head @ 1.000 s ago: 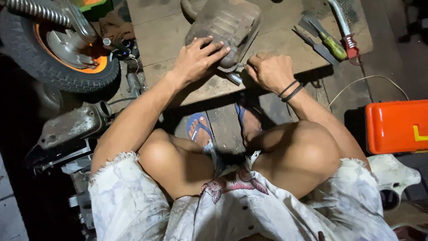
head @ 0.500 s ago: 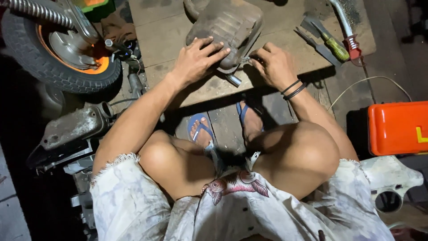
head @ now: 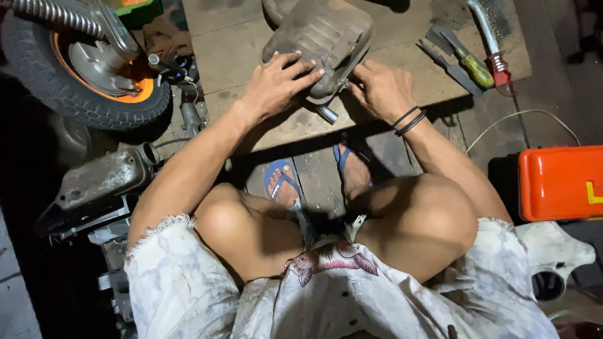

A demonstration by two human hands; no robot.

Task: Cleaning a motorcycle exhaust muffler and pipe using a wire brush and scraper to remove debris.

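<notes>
A dusty grey metal engine cover (head: 323, 31) lies on the wooden board (head: 239, 44) in front of the knees. The left hand (head: 276, 85) rests flat on it, fingers spread. The right hand (head: 380, 88) touches its right edge, fingers curled together. A green-handled screwdriver (head: 468, 63) lies near.

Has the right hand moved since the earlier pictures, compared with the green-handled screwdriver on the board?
No clear move. The right hand lies at the near edge of the dusty metal part, left of the green-handled screwdriver, as before.
</notes>
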